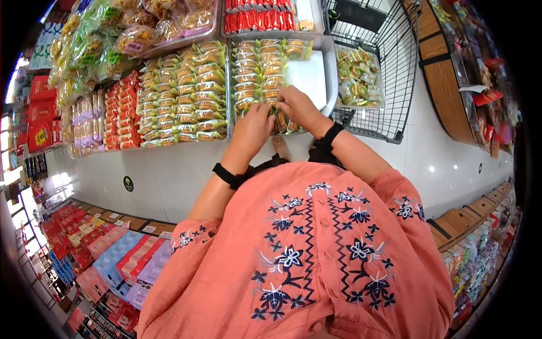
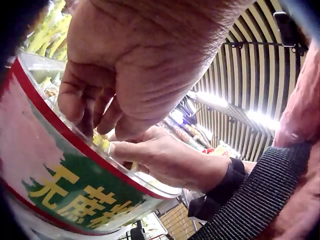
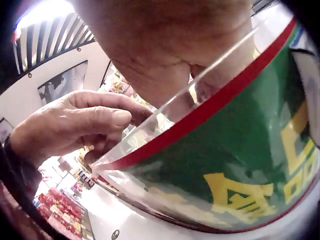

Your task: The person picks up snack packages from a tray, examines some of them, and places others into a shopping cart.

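Note:
Both hands are at the near end of a clear plastic bin (image 1: 333,85) holding rows of wrapped round pastries (image 1: 247,79). The left hand (image 1: 251,127) reaches over the near rim, fingers bent down among the packets. Close beside it, the right hand (image 1: 302,107) has its fingers curled at the same spot. In the left wrist view, a yellow crimped wrapper (image 2: 101,142) shows between the hands, at the right thumb's tip. Their fingers pinch at a wrapped pastry, its body mostly hidden by the hands and the bin's printed front band (image 2: 75,180).
A black wire shopping cart (image 1: 389,85) stands at the right, with a bag of green-and-yellow packets (image 1: 358,76) in it. More wrapped pastries (image 1: 180,93) fill the bin to the left. Red packets (image 1: 259,21) lie in the bin behind. A white liner (image 1: 307,76) shows inside the pastry bin.

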### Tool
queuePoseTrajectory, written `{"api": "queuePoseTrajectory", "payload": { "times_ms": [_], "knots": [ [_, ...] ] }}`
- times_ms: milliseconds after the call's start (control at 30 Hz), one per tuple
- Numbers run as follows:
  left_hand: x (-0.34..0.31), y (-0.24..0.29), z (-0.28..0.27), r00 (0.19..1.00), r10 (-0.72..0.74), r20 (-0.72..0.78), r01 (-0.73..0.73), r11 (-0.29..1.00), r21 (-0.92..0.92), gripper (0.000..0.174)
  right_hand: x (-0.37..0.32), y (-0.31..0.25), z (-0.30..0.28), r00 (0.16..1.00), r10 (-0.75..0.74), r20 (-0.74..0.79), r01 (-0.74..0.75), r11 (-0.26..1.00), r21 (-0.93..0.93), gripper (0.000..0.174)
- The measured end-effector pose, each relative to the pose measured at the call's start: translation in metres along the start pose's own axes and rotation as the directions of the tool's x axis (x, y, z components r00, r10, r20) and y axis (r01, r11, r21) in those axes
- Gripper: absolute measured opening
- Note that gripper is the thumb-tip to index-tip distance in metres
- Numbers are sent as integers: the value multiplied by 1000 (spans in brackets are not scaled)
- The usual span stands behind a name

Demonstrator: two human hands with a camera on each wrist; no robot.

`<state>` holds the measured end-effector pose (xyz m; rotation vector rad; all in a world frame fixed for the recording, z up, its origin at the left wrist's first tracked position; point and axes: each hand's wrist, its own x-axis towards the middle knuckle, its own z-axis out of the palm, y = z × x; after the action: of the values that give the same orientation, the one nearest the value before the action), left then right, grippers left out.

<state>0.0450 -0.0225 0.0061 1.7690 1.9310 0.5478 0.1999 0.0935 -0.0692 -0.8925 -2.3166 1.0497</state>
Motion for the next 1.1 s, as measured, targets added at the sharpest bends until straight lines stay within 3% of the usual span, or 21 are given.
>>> {"api": "queuePoseTrajectory", "payload": {
  "times_ms": [200, 300, 333, 533, 633, 733, 933, 1033, 1100],
  "knots": [
    [7, 0, -5, 997, 28, -76, -31, 999, -31, 27, 0, -6, -19, 976, 205, 69, -211, 973, 89, 28],
    [8, 1, -8, 992, 16, -125, -26, 997, -75, 27, 4, 9, -17, 943, 316, -109, -305, 947, 100, 38],
    [7, 0, -8, 989, 44, -138, -52, 997, -53, 27, 6, 14, -18, 936, 340, -87, -335, 940, 63, 53],
    [7, -4, -5, 982, 142, -126, -140, 990, 23, 29, 21, 11, -10, 884, 451, 128, -466, 873, 143, 67],
    [6, -6, -3, 981, 150, -120, -150, 989, 17, 30, 20, 5, -12, 889, 438, 134, -457, 861, 222, 66],
    [5, -8, -1, 981, 152, -122, -152, 988, 9, 31, 20, 8, -10, 902, 418, 110, -431, 884, 181, 69],
    [8, -11, 0, 978, 158, -140, -160, 987, -5, 29, 23, 13, -17, 855, 471, 218, -515, 822, 244, 73],
    [6, -13, -8, 979, 141, -149, -151, 987, -56, 29, 27, 12, -29, 850, 500, 166, -526, 827, 198, 74],
    [3, -13, -15, 978, 119, -170, -136, 986, -95, 29, 32, 10, -34, 903, 427, 53, -430, 900, 66, 70]
  ]
}}
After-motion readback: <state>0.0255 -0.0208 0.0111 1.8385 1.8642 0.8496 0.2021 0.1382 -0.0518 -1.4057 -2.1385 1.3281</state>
